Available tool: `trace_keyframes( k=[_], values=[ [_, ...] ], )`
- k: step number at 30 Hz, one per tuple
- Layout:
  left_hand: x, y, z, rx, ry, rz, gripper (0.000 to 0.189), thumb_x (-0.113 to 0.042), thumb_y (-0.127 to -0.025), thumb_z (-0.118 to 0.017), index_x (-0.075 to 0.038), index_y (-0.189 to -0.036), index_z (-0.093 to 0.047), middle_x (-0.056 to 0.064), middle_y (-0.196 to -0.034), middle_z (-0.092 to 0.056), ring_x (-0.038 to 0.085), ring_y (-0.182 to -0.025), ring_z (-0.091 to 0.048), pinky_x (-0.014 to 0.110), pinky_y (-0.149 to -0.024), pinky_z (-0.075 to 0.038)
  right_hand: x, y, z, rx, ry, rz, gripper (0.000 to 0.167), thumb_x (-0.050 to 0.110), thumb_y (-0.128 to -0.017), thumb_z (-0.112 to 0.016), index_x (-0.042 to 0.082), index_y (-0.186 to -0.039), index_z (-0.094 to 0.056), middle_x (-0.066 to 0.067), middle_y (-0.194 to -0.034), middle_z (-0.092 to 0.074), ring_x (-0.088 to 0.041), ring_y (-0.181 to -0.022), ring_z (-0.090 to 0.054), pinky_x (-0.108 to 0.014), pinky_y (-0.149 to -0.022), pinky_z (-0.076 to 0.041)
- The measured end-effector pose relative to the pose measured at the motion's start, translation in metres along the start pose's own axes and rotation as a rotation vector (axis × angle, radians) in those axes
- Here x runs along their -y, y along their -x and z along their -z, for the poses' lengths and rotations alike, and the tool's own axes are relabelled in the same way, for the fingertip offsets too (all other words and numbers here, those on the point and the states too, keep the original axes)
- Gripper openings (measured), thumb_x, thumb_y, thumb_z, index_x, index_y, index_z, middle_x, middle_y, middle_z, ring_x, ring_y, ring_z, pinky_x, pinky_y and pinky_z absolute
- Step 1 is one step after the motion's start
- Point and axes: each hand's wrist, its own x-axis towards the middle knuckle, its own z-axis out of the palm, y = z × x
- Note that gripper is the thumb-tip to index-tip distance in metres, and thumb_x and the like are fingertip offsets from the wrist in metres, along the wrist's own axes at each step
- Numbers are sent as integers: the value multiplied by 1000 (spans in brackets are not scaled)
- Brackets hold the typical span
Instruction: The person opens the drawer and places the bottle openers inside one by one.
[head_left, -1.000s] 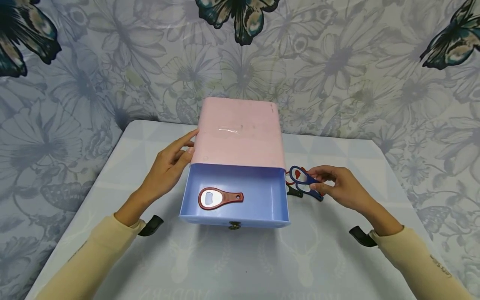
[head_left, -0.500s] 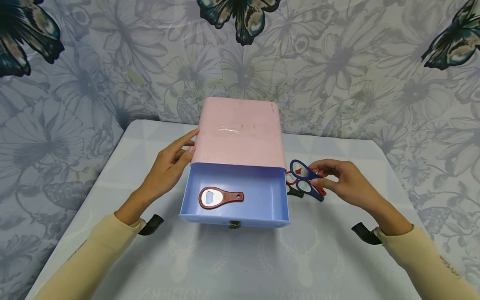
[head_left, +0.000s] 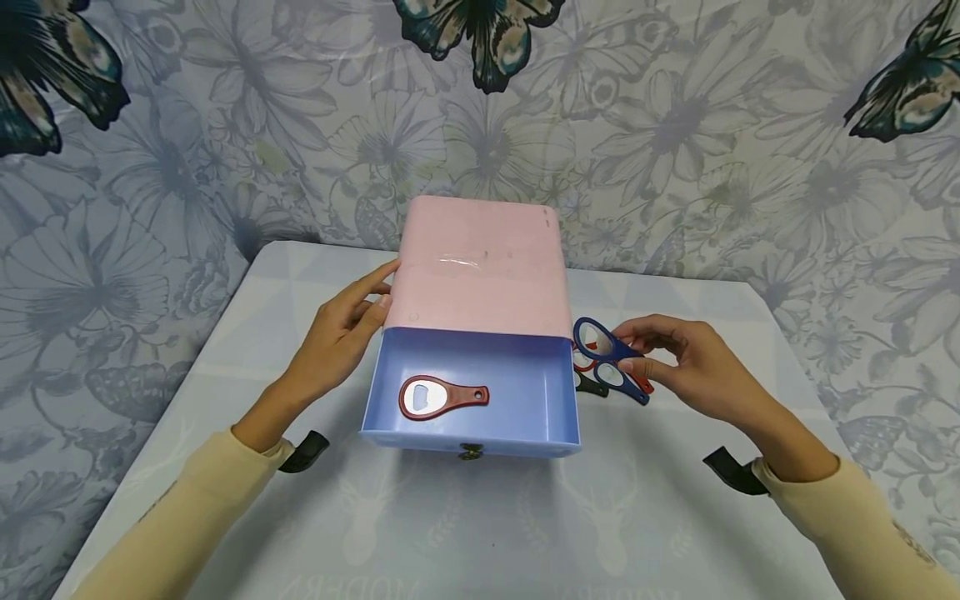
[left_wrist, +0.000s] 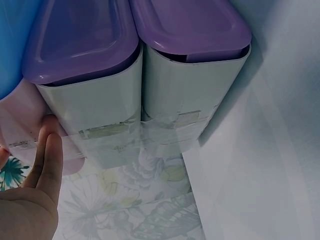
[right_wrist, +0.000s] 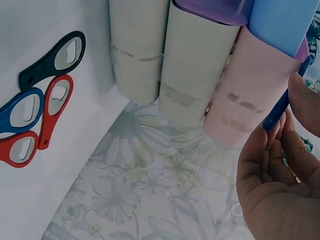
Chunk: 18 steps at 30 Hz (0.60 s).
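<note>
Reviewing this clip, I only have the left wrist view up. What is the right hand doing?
Observer: The right hand pinches a blue opener between thumb and fingers.
Reviewer: I can see the outside of the blue drawer. Anything in it?
Observer: One brown opener, lying on the drawer's floor, left of centre in the head view.
Reviewer: And on the table, out of my sight?
Observer: The right wrist view shows four more openers lying there, one dark green, one blue and two red.

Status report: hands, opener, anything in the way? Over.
Left hand touching pink cabinet. Right hand pinching blue opener. Drawer open, brown opener inside. Nothing seen blocking it.
</note>
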Motion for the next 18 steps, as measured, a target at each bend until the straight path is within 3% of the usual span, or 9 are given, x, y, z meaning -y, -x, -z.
trace_keyframes(
  k=[7, 12, 18],
  values=[
    [0, 0, 0, 4, -1, 2, 50, -24, -107, -46, -40, -154, -37, 12, -133, -57, 26, -96, -68, 32, -66, -43, 9, 0, 2, -18, 12, 24, 29, 7, -88, -77, 8, -116, -71, 1, -105, -71, -8, -91, -61, -11, -85, -49],
    [0, -1, 0, 2, -4, 0, 51, -23, -107, -46, -41, -154, -37, 10, -133, -58, 24, -88, -64, 31, -62, -41, 15, 1, 3, -15, -24, 38, 30, 4, -87, -77, 12, -116, -71, 1, -105, -71, -9, -92, -62, -12, -84, -50],
    [1, 0, 0, 1, -1, 0, 51, -22, -107, -46, -40, -154, -37, 11, -134, -57, 23, -90, -66, 31, -63, -42, 25, 0, 0, 15, -70, 88, 34, 2, -87, -76, 16, -117, -71, 2, -105, -70, -11, -91, -62, -17, -79, -52]
  ],
)
